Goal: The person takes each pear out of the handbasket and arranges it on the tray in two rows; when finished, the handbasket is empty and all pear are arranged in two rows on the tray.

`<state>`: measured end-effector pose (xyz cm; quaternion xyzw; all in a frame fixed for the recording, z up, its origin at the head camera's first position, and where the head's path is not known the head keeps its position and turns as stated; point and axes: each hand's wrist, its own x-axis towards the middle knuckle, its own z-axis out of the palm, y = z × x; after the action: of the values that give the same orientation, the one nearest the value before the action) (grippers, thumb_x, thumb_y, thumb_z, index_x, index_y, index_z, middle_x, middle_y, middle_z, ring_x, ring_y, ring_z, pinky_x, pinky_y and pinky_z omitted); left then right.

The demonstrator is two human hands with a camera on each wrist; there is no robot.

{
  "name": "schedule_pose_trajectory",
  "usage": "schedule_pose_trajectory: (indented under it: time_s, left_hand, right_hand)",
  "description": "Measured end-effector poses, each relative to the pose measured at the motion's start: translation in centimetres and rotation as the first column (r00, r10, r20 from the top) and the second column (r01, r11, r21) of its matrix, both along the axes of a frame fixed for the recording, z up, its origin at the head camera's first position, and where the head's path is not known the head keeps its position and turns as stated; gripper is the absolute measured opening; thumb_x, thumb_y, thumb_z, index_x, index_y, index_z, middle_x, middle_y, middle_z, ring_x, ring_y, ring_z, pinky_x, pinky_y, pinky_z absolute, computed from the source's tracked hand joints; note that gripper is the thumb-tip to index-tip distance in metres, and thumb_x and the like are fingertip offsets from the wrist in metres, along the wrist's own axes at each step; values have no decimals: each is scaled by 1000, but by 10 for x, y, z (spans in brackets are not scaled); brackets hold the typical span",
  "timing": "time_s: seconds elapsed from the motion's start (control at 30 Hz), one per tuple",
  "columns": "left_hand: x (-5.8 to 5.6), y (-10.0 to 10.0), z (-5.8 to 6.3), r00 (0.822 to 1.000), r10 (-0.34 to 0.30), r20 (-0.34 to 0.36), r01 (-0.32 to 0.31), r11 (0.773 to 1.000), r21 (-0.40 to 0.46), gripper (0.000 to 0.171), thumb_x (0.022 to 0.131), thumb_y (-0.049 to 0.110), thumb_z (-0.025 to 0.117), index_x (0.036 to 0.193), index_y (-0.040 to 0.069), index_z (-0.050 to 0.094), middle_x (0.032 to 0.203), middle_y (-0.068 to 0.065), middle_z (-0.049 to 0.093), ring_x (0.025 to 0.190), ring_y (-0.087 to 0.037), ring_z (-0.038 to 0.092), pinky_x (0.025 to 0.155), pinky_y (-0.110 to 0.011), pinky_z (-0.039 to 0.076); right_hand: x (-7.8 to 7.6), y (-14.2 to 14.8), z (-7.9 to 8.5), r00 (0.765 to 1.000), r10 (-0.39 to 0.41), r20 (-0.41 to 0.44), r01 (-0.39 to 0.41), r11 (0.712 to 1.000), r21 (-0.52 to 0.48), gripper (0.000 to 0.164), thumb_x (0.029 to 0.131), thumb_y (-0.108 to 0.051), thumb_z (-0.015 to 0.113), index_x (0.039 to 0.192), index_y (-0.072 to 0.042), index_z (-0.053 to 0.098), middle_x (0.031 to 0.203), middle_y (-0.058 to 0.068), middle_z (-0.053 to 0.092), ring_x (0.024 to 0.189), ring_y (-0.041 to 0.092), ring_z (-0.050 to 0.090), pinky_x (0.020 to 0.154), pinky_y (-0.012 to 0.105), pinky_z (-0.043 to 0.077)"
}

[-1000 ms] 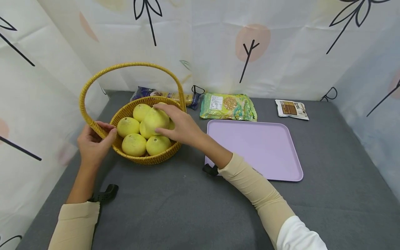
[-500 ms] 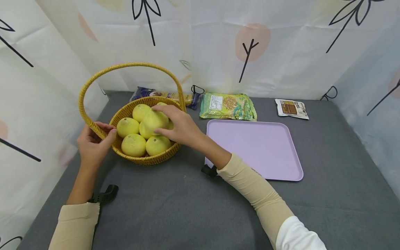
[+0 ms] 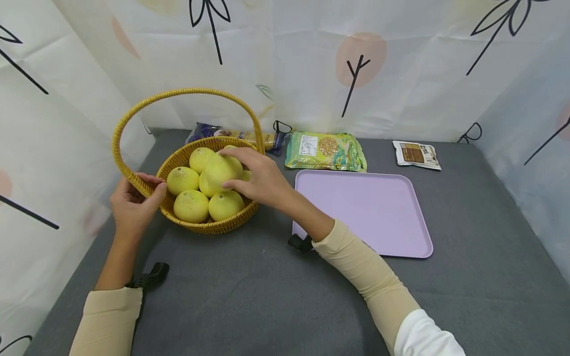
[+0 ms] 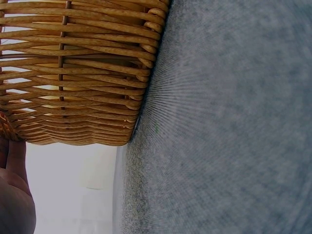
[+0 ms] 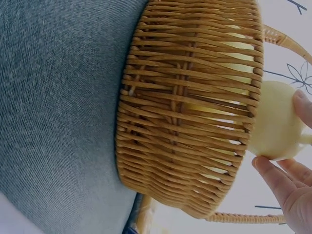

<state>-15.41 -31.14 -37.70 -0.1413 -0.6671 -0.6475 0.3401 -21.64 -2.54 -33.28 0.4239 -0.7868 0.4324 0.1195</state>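
A yellow woven basket (image 3: pixel 222 227) with a tall arched handle (image 3: pixel 187 91) stands on the grey table, filled with several pale yellow-green grapefruits (image 3: pixel 190 206). My left hand (image 3: pixel 135 202) grips the basket where the handle meets the left rim, thumb on the inner side. From the right, my right hand (image 3: pixel 262 179) holds one grapefruit (image 3: pixel 219 173) on top of the pile, thumb below and fingers over it. In the right wrist view, this grapefruit (image 5: pixel 277 122) shows above the rim between thumb and fingers. The left wrist view shows the basket's woven side (image 4: pixel 87 73).
A lilac tray (image 3: pixel 365 212) lies right of the basket, partly under my right forearm. Along the back are a blue-and-yellow packet (image 3: pixel 271 142), a green-yellow bag (image 3: pixel 327 152) and a small white-brown pouch (image 3: pixel 416 155). A patterned curtain (image 3: pixel 307 74) stands behind and at both sides.
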Motion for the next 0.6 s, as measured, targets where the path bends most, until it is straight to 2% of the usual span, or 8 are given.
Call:
schedule_pose_trajectory:
  time_s: [0.13,0.27,0.6]
  left_hand:
    - [0,0,0,1000,4,13,-4,1000,-1,26,79,-16,70,99,-24,55,89,-17,70,72,-15,66,60,-16,53]
    - [0,-1,0,1000,19,14,-18,1000,-14,26,79,-15,70,99,-24,55,89,-16,70,71,-14,66,59,-15,52]
    - [1,-1,1,999,34,30,-33,999,-22,26,79,-14,70,99,-23,56,89,-16,70,70,-13,65,58,-15,51]
  right_hand:
    - [2,6,3,999,29,40,-26,998,-61,61,85,-18,83,139,-6,57,138,8,58,126,12,53,94,19,48]
    - [4,13,6,998,45,40,-41,995,-93,61,85,-17,83,139,-4,57,138,10,58,125,13,54,93,18,48]
    - [5,34,5,999,23,32,-17,988,-156,61,83,-14,84,137,-3,58,135,11,58,124,16,54,92,23,51]
